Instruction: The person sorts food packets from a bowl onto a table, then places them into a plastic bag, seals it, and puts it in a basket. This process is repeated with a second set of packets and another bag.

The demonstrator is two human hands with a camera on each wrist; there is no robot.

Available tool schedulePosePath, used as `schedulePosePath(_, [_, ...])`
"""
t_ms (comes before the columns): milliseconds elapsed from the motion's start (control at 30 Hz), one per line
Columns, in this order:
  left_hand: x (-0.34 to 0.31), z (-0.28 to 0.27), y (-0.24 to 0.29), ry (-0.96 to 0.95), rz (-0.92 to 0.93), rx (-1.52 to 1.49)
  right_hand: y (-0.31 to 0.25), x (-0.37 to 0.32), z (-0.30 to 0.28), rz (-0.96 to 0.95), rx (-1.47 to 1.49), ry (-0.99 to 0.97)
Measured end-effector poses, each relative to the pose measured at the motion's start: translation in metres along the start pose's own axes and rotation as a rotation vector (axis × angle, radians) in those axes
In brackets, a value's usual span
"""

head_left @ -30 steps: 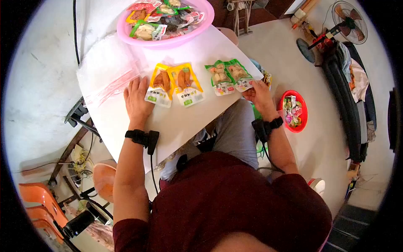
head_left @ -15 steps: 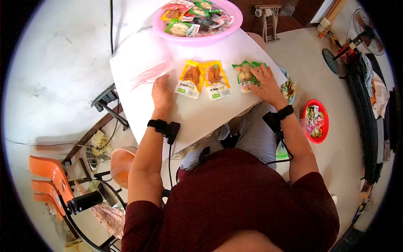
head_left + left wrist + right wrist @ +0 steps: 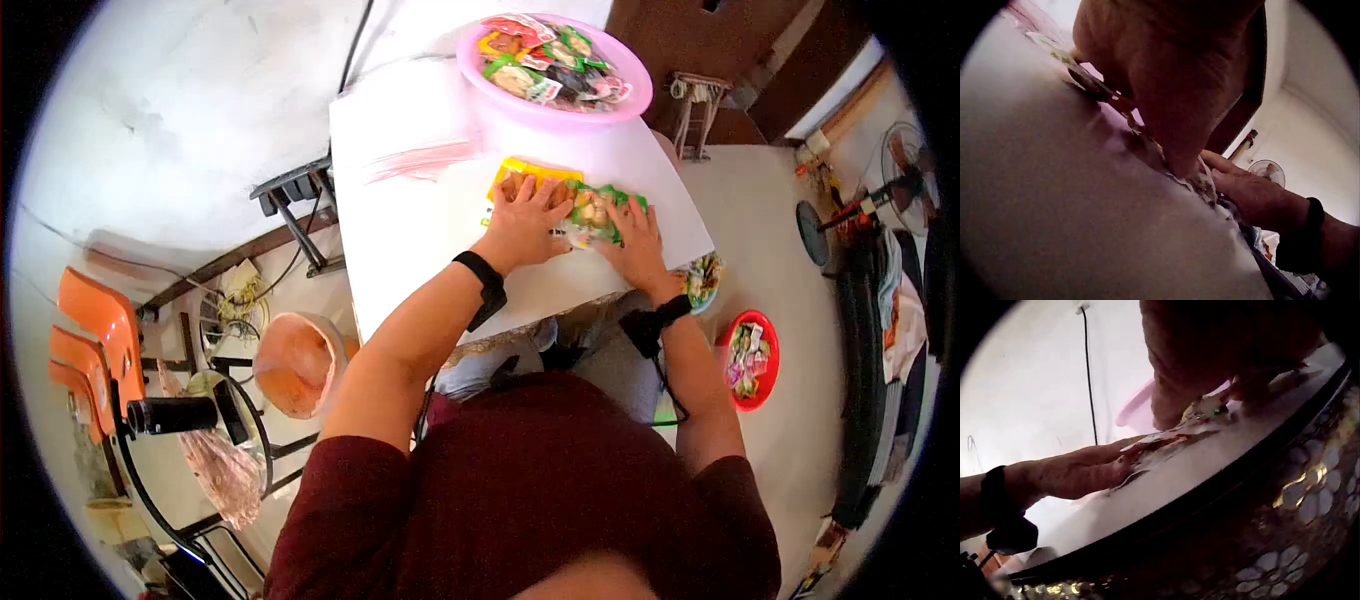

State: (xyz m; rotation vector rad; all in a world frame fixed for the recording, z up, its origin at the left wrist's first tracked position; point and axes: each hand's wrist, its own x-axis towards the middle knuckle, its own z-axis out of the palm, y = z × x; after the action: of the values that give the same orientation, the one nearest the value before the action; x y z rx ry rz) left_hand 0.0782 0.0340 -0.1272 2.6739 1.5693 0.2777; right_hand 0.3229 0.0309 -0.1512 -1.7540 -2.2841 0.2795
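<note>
In the head view the left hand (image 3: 522,230) lies with spread fingers on the yellow-topped food packets (image 3: 543,168). Against their right side are the green-edged packets (image 3: 592,212), where the right hand (image 3: 637,248) rests its fingers over the right part. Both hands are close together, and their fingers hide much of the packets. The left wrist view has the left hand (image 3: 1166,81) pressing down on packets, with the right hand (image 3: 1260,195) beyond. From the right wrist, the right hand (image 3: 1229,356) touches a green-edged packet (image 3: 1207,412), and the left hand (image 3: 1079,474) lies flat opposite.
A pink basin (image 3: 640,90) full of packets stands at the table's back. Clear bags with red edges (image 3: 425,160) lie on the left of the white table (image 3: 400,235). On the floor at the right are a red basin (image 3: 768,372) and another container of packets (image 3: 705,285).
The left hand has moved right, from beside the yellow packets onto them. The green packets now lie against the yellow ones, the gap between them closed. The head view has shifted.
</note>
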Motion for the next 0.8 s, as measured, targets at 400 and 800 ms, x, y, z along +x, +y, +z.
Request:
schedulePosePath(400, [-0.105, -0.039, -0.083, 0.056, -0.125, -0.008, -0.154, 0.006, 0.017, -0.195, 0.094, -0.114])
schedulePosePath(800, [-0.062, -0.083, -0.179, 0.312, -0.282, -0.031, -0.119, -0.017, 0.018, -0.177, 0.316, 0.149])
